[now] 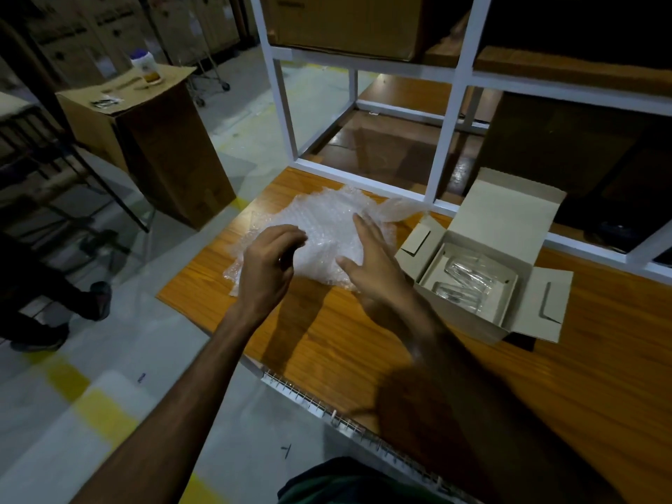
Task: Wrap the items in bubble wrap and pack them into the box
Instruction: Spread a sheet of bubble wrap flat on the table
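Note:
A crumpled sheet of clear bubble wrap [320, 227] lies on the wooden table [363, 343] near its far left corner. My right hand [374, 263] lies flat on the wrap's right side, fingers straight. My left hand [269, 267] hovers over the wrap's near left edge with fingers curled; whether it pinches the wrap is not clear. To the right stands an open grey cardboard box [509, 227], flaps out, with several clear wrapped items [469, 281] lying inside it.
A white metal shelf frame [447, 114] rises behind the table, holding cartons. A tall brown carton [163, 147] with a jar [145, 69] on top stands on the floor at left. Another person's legs [54, 303] are at the far left.

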`<act>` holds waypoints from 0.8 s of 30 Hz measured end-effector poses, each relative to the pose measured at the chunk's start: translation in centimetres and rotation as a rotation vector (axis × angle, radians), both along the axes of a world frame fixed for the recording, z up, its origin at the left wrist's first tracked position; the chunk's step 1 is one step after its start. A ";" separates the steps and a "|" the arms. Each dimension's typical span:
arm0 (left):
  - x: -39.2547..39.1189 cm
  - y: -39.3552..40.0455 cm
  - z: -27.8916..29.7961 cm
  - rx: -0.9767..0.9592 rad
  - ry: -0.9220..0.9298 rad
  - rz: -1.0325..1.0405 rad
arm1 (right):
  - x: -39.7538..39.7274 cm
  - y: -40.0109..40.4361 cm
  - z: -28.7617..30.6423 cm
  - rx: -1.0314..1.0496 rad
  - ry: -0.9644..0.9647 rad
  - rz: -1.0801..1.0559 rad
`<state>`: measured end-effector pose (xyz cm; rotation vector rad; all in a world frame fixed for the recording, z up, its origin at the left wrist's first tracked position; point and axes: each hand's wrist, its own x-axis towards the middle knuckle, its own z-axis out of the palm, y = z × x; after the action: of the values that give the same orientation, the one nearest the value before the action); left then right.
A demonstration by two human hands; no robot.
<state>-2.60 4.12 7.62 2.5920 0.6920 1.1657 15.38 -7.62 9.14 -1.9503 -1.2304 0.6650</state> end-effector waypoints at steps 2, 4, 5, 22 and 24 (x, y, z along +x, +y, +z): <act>-0.9 0.3 0.5 0.058 0.033 0.033 | 0.2 -0.3 0.4 0.029 -0.075 -0.012; -1.7 0.6 1.2 0.123 0.057 0.068 | 0.4 -0.7 0.8 0.068 -0.129 -0.022; -2.0 0.7 1.6 0.156 0.066 0.089 | 0.5 -1.0 1.0 0.083 -0.162 -0.025; -2.0 -4.2 -2.3 0.017 0.186 0.081 | -0.9 -13.3 -1.2 -0.131 -0.616 -0.296; -1.8 -5.5 -3.2 -0.022 0.166 0.035 | -0.9 -14.9 -1.7 -0.133 -0.627 -0.317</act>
<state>-4.42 -1.41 4.44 2.6905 0.7814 0.9534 14.43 -22.56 7.44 -2.5004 -1.1974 -0.0436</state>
